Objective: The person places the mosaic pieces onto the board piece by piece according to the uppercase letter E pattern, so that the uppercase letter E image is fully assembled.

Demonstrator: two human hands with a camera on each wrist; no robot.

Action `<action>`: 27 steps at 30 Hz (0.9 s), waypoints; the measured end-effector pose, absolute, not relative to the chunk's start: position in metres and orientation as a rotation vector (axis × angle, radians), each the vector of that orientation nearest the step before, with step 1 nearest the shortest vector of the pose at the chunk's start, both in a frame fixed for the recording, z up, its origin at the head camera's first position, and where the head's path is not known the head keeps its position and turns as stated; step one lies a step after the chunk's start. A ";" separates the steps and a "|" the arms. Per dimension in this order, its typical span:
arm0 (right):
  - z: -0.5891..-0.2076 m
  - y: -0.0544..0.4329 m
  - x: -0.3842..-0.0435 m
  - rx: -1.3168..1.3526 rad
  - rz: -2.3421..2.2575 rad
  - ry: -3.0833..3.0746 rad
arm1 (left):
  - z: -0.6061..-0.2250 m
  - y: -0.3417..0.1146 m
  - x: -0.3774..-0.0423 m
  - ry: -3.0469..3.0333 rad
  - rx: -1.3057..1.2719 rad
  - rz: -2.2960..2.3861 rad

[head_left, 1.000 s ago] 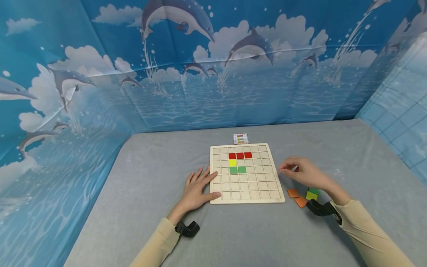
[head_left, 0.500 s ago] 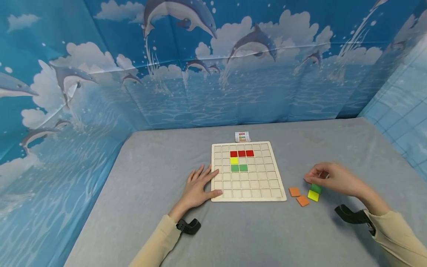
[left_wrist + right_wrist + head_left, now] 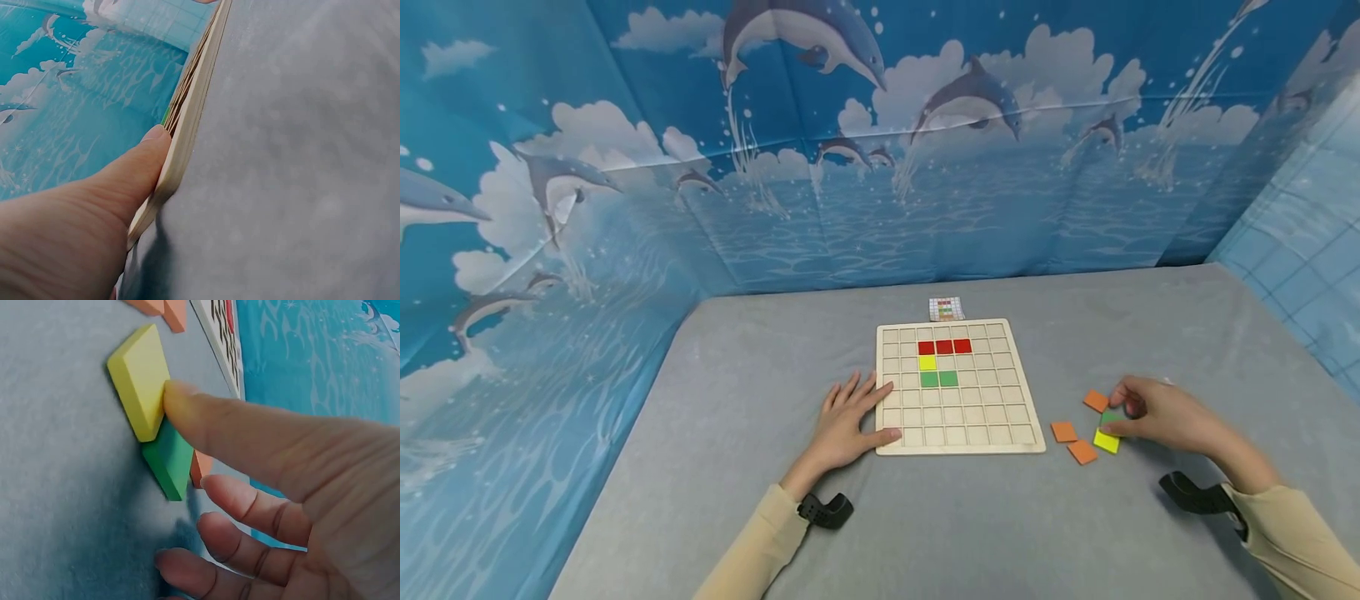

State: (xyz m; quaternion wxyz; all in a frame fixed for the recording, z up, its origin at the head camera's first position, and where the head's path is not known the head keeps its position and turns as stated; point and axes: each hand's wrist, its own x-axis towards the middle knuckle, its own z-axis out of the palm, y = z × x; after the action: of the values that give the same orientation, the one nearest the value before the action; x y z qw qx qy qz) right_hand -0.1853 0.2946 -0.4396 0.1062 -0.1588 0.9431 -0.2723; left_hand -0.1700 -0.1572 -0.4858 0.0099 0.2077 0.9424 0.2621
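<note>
My left hand [image 3: 847, 427] lies spread on the left edge of a wooden grid board [image 3: 992, 417], thumb and index finger over its rim. Its thumb presses the board's edge in the left wrist view. The board bears three red tiles [image 3: 944, 347] in a row, one yellow tile [image 3: 927, 362] and two green tiles [image 3: 948, 378]. My right hand [image 3: 1168, 418] is at the loose tiles right of the board. Its thumb and fingers are apart, around a loose green tile [image 3: 172, 459]; the thumb tip overlaps a loose yellow tile [image 3: 139, 384] beside it.
Three orange tiles [image 3: 1063, 432] lie loose near the green and yellow ones. A small printed pattern card [image 3: 946, 308] lies behind the board. Grey cloth [image 3: 760, 358] covers the table, and a blue dolphin curtain [image 3: 820, 225] hangs at the back and left.
My right hand has moved from the board's right edge rightward to the loose tiles, then lowered around the green one. An orange tile behind it has come into sight. The left hand stays put.
</note>
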 end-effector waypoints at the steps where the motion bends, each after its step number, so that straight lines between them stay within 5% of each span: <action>1: -0.440 0.295 -0.186 -0.471 -0.802 2.779 | -0.486 -0.157 -0.170 2.942 0.649 0.820; 27: -0.444 0.300 -0.186 -0.384 -0.836 2.850 | -0.487 -0.158 -0.170 2.940 0.642 0.821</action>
State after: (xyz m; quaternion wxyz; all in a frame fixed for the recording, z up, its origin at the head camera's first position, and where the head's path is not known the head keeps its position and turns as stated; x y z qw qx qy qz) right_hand -0.1857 0.3004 -0.4441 0.0733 -0.1278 0.9491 -0.2783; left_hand -0.1703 -0.1576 -0.4865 0.0111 0.2057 0.9425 0.2633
